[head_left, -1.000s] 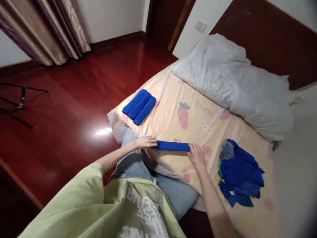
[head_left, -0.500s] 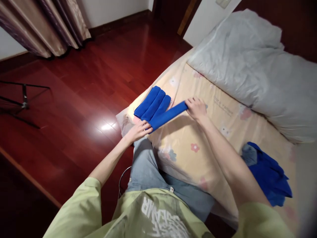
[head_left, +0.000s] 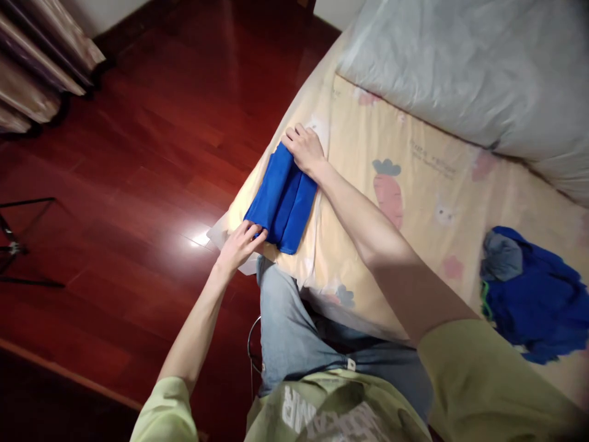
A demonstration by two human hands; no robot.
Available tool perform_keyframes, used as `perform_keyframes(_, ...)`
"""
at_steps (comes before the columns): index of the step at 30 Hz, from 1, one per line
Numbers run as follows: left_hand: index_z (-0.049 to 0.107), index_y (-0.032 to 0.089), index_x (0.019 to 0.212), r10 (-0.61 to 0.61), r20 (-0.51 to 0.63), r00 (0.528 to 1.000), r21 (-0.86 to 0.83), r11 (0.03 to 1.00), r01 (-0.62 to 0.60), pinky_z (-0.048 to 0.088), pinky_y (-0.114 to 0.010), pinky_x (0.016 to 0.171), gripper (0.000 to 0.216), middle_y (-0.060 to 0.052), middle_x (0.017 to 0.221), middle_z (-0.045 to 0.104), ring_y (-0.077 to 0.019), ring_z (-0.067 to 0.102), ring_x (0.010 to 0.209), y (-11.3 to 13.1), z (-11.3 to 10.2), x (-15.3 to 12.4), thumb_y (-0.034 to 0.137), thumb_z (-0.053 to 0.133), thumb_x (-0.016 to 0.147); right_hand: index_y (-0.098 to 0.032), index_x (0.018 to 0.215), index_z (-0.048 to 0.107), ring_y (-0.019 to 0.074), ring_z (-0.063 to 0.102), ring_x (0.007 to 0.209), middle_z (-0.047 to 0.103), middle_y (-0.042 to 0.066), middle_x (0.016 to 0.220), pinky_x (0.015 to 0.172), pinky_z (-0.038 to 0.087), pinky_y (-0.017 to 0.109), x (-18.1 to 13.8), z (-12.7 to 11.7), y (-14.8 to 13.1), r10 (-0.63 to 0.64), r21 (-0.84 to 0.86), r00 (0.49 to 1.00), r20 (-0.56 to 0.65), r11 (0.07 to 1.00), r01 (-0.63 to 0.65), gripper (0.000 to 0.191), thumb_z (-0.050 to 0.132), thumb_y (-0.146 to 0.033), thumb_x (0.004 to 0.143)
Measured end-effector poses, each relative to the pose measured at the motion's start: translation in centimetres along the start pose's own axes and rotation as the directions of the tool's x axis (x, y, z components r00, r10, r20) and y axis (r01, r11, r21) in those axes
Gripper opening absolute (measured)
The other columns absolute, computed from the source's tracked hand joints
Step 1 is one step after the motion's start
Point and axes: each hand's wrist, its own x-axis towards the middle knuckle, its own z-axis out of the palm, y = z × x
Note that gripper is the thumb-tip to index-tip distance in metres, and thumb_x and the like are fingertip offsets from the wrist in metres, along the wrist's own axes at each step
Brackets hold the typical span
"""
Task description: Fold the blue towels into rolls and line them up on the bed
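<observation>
Both ends of a folded blue cloth (head_left: 270,187) are held: the near end by the left hand (head_left: 242,244), its fingers bent and narrow over the border; the far end by the right hand (head_left: 304,147), its fingers curled over the edge. The cloth, a long strip, lies at the left side of a row of blue strips (head_left: 298,212), the landmark here. Whether it rests on the row's leftmost member or only beside it cannot be told, since the edges run together.

For good placement, the strip is best kept taut and parallel to the row, both ends let down evenly; releasing one end early would probably skew it or loosen a fold. The near end appears slightly broader and may merit smoothing. Soft fabric would likely drag its neighbours if pushed sideways, so a light downward press should serve better.

Under the row spreads a patterned yellow sheet (head_left: 359,135), its border just to the row's left. Well apart to the row's right lies a rumpled blue heap (head_left: 543,301) with a grey piece (head_left: 504,255). Beyond the row and rightward is a grey pillow (head_left: 442,80); left of it, a red floor (head_left: 184,153) and, farther off, black stand legs (head_left: 15,248).
</observation>
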Motion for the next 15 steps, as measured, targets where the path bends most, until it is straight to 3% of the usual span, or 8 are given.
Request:
perform_keyframes(2, 0.062, 0.024, 0.125, -0.041, 0.015, 0.999, 0.000, 0.999, 0.041, 0.056, -0.039, 0.083, 0.030, -0.012, 0.111, 0.066, -0.0236, 0.060, 0.099, -0.1, 0.7, -0.2, 0.012, 0.043, 0.105, 0.003, 0.116, 0.062, 0.0233, 0.052, 0.137, 0.060, 0.013, 0.134, 0.110, 0.045, 0.039, 0.0, 1.5, -0.4, 0.050, 0.053, 0.999, 0.017, 0.997, -0.051, 0.068, -0.004, -0.012, 0.113)
perform_keyframes(5, 0.065, 0.024, 0.123, -0.138, 0.013, 0.990, -0.007, 0.990, 0.138, 0.055, -0.042, 0.086, 0.029, -0.014, 0.111, 0.066, -0.0264, 0.058, 0.100, -0.1, 1.7, -0.3, 0.012, 0.048, 0.102, -0.005, 0.122, 0.063, 0.0267, 0.051, 0.138, 0.062, 0.013, 0.134, 0.111, 0.049, 0.045, -0.8, 2.5, -1.3, 0.128, 0.113, 0.988, 0.082, 0.984, -0.137, 0.056, 0.008, -0.017, 0.116)
perform_keyframes(10, 0.067, 0.023, 0.115, -0.255, 0.104, 0.961, -0.005, 0.967, 0.256, 0.053, -0.046, 0.089, 0.033, -0.014, 0.109, 0.064, -0.0301, 0.056, 0.103, 0.0, 2.5, 0.6, 0.005, 0.054, 0.090, -0.006, 0.128, 0.063, 0.0325, 0.053, 0.136, 0.064, 0.020, 0.133, 0.111, 0.050, 0.054, -2.6, 1.5, -2.4, 0.176, 0.115, 0.965, 0.195, 0.973, -0.201, 0.045, 0.022, -0.015, 0.112)
perform_keyframes(12, 0.067, 0.020, 0.111, -0.290, 0.148, 0.945, 0.048, 0.957, 0.286, 0.052, -0.046, 0.088, 0.030, -0.015, 0.106, 0.062, -0.0322, 0.056, 0.104, 0.4, 1.9, 1.2, 0.007, 0.058, 0.086, -0.003, 0.136, 0.059, 0.0369, 0.051, 0.141, 0.061, 0.024, 0.140, 0.116, 0.045, 0.061, -3.6, 0.6, -2.9, 0.148, 0.150, 0.964, 0.219, 0.972, -0.183, 0.039, 0.036, -0.021, 0.111)
perform_keyframes(15, 0.065, 0.018, 0.108, -0.294, 0.188, 0.937, 0.136, 0.953, 0.272, 0.050, -0.045, 0.087, 0.026, -0.015, 0.107, 0.062, -0.0337, 0.057, 0.105, 1.2, -0.2, 2.1, 0.013, 0.065, 0.083, -0.003, 0.155, 0.043, 0.0408, 0.037, 0.154, 0.042, 0.026, 0.162, 0.126, 0.030, 0.068, -6.0, -1.4, -3.7, 0.084, 0.264, 0.976, 0.199, 0.955, -0.136, 0.060, 0.058, -0.031, 0.104)
